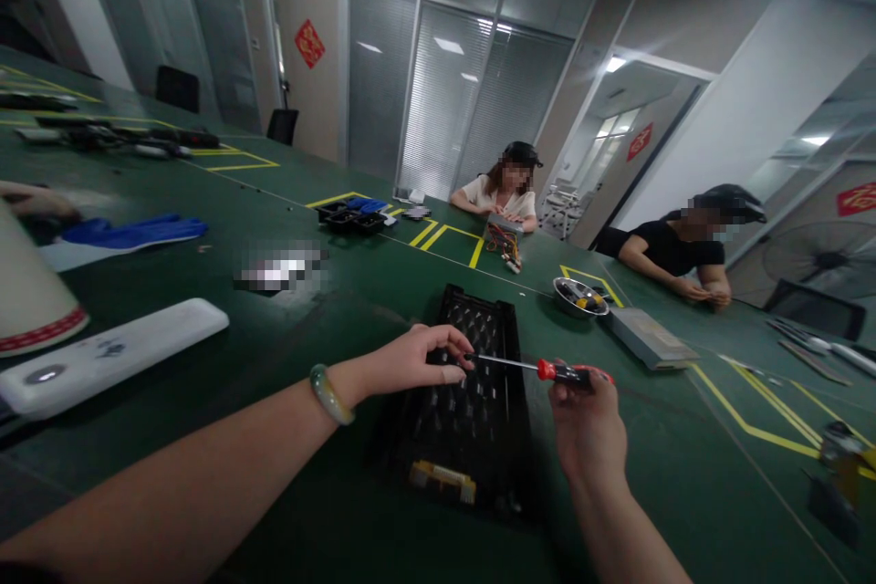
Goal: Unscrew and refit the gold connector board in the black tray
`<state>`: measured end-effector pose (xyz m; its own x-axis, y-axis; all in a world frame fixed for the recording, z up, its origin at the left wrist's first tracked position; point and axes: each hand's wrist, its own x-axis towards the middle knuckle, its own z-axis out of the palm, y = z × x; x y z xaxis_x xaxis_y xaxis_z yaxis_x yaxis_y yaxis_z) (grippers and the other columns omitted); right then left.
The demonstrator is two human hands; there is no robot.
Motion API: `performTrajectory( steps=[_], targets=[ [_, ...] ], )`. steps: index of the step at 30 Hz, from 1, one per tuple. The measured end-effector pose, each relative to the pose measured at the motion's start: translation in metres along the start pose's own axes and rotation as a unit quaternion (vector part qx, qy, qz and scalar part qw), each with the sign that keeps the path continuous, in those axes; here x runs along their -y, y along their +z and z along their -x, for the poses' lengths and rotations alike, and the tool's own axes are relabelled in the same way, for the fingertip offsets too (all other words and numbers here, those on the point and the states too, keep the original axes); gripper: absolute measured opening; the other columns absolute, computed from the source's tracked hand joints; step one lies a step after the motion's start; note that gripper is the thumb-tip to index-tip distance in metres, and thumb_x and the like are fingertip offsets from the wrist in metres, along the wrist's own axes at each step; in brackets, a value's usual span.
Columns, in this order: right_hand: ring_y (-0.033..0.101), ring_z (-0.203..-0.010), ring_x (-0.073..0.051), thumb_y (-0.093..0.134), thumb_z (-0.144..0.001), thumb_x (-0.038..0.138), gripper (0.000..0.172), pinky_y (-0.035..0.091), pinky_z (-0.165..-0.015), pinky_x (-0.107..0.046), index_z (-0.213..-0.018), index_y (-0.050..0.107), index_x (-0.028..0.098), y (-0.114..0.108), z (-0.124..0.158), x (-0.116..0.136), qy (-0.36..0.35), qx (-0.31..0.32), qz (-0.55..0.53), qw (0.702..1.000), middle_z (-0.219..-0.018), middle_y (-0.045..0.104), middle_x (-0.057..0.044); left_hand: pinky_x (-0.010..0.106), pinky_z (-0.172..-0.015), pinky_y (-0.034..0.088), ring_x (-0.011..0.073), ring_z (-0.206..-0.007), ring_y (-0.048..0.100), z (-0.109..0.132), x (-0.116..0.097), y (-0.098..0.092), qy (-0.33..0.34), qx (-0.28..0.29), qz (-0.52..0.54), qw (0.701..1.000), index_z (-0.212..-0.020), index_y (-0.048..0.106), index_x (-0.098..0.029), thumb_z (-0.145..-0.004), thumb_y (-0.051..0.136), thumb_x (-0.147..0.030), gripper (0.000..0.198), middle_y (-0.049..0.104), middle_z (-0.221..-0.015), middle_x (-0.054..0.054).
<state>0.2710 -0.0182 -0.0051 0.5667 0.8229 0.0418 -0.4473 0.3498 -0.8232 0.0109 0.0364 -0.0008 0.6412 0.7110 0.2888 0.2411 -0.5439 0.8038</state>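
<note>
A black perforated panel (479,401) lies flat on the green table (342,310) in front of me. My right hand (587,420) is closed round the red-and-black handle of a screwdriver (547,370), whose thin shaft points left. My left hand (417,360), with a green bangle on its wrist, hovers over the panel and pinches its fingertips at the screwdriver's tip. Whether something small sits between those fingers I cannot make out. A yellow part (443,480) sits at the panel's near edge.
A white flat device (109,356) and a white cone (27,292) lie at left, blue gloves (137,231) behind them. A metal bowl (580,297) and a grey box (647,338) stand at right. Two people sit across the table.
</note>
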Motion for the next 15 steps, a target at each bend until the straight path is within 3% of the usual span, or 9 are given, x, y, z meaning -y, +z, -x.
performTrajectory(
  steps=[7,15],
  targets=[
    [0.055,-0.052,-0.008,0.072,-0.067,0.029,0.021,0.046,-0.050,-0.016,-0.077,0.058,0.017,-0.0002,0.0011,-0.0013,0.012,-0.002,-0.010,1.000,-0.072,0.071,-0.004,0.034,-0.093,0.048,0.0187,-0.102,0.069,-0.0028,0.0086,0.0054,-0.003,0.004,0.109,0.994,-0.111,0.061,-0.018,-0.089,0.068,-0.035,0.029,0.073,-0.109,0.007],
    [0.057,-0.054,-0.009,0.075,-0.068,0.031,0.023,0.049,-0.051,-0.017,-0.077,0.059,0.017,-0.0055,-0.0012,-0.0036,0.010,0.004,-0.018,1.000,-0.072,0.070,-0.002,0.035,-0.091,0.050,0.0200,-0.099,0.070,-0.0040,0.0064,0.0053,-0.038,-0.012,0.118,0.992,-0.103,0.065,-0.018,-0.088,0.068,-0.043,0.030,0.075,-0.104,0.006]
  ],
)
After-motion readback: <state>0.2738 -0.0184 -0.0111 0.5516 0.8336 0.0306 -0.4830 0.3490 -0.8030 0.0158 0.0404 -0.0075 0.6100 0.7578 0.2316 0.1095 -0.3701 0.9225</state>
